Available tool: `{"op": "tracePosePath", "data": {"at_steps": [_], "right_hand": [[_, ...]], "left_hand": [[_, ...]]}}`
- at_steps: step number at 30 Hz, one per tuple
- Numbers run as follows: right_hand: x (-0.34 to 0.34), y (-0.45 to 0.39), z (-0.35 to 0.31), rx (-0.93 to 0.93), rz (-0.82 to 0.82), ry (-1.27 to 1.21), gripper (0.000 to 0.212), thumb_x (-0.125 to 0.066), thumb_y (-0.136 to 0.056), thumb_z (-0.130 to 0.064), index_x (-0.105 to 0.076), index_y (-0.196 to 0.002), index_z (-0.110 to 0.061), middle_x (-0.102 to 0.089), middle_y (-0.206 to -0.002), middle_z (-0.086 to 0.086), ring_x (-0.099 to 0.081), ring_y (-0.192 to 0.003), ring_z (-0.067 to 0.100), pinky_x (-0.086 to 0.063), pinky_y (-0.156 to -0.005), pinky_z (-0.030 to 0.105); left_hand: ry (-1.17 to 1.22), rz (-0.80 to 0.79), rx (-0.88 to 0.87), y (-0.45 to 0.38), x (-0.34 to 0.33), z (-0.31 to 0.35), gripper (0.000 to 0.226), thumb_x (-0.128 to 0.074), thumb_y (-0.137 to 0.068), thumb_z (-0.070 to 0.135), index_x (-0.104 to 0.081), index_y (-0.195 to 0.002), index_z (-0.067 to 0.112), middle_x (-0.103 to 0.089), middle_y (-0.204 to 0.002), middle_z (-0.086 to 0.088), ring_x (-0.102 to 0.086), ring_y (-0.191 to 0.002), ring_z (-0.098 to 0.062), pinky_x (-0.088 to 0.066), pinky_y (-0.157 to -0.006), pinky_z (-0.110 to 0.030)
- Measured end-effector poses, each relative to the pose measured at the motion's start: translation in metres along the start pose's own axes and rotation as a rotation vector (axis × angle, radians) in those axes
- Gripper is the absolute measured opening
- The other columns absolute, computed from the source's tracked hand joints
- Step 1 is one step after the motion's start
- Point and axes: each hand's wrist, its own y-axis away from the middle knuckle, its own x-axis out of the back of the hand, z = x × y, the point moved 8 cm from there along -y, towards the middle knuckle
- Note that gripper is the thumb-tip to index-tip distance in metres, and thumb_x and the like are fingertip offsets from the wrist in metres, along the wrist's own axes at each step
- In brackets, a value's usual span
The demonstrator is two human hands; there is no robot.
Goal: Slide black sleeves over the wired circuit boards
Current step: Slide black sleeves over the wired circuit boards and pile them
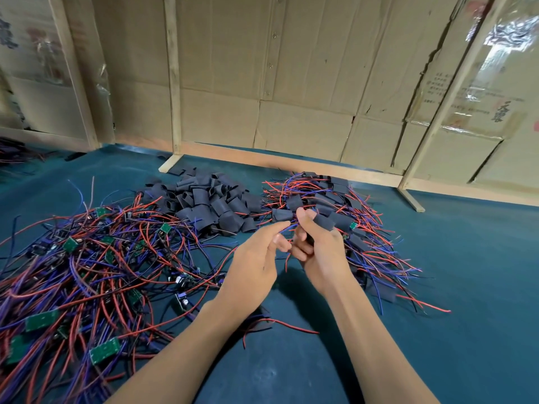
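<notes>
My right hand grips a black sleeve whose end sticks out past the thumb; the board inside is hidden by the fingers. My left hand pinches red and blue wires coming out of that sleeve, fingertips close to the right hand. A red wire end hangs below the hands. Loose black sleeves lie heaped in the middle of the table. Bare green circuit boards with wires are piled at the left. Sleeved boards with wires are piled at the right behind my hands.
The blue table surface stretches under my forearms and to the right. Cardboard panels in a wooden frame stand along the back. A wooden foot juts onto the table at the right. More wires lie at the far left.
</notes>
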Motion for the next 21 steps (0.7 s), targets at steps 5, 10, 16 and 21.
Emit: {"op": "tracePosePath", "data": {"at_steps": [5, 10, 16, 21], "right_hand": [[-0.002, 0.002, 0.009, -0.108, -0.077, -0.06, 0.022, -0.075, -0.087, -0.032, -0.077, -0.081, -0.011, -0.053, -0.066, -0.001, -0.025, -0.046, 0.007, -0.026, -0.039, 0.018], [-0.002, 0.003, 0.006, -0.011, -0.143, 0.168, 0.043, -0.076, -0.087, -0.036, -0.054, -0.068, -0.005, -0.038, -0.054, 0.002, -0.023, -0.044, 0.013, -0.025, -0.041, 0.024], [0.006, 0.0, 0.004, -0.041, 0.035, -0.092, 0.049, -0.064, -0.086, -0.064, -0.063, -0.086, -0.015, -0.02, -0.053, -0.005, -0.023, -0.044, 0.014, -0.028, -0.043, 0.026], [0.015, -0.001, 0.011, -0.123, 0.123, -0.575, 0.062, -0.048, -0.089, -0.075, -0.05, -0.066, -0.018, -0.041, -0.062, -0.001, -0.047, -0.055, 0.022, -0.047, -0.057, 0.03]], "left_hand": [[0.017, 0.146, -0.008, -0.001, 0.015, 0.002, 0.029, -0.048, -0.099, 0.005, -0.066, -0.119, 0.016, -0.07, -0.1, 0.007, -0.067, -0.094, -0.003, -0.048, -0.079, -0.014], [-0.035, 0.087, -0.004, -0.001, 0.01, 0.003, 0.027, -0.065, -0.096, 0.014, -0.068, -0.12, 0.025, -0.066, -0.098, 0.013, -0.064, -0.082, -0.007, -0.05, -0.077, -0.022], [-0.078, 0.167, -0.062, -0.002, 0.016, 0.009, 0.015, -0.065, -0.096, 0.011, -0.073, -0.108, 0.011, -0.067, -0.095, 0.007, -0.059, -0.084, 0.003, -0.042, -0.079, -0.011], [-0.038, 0.102, -0.053, 0.001, 0.009, 0.012, 0.012, -0.064, -0.098, 0.016, -0.07, -0.108, 0.017, -0.063, -0.093, 0.021, -0.055, -0.077, 0.008, -0.036, -0.072, -0.005]]}}
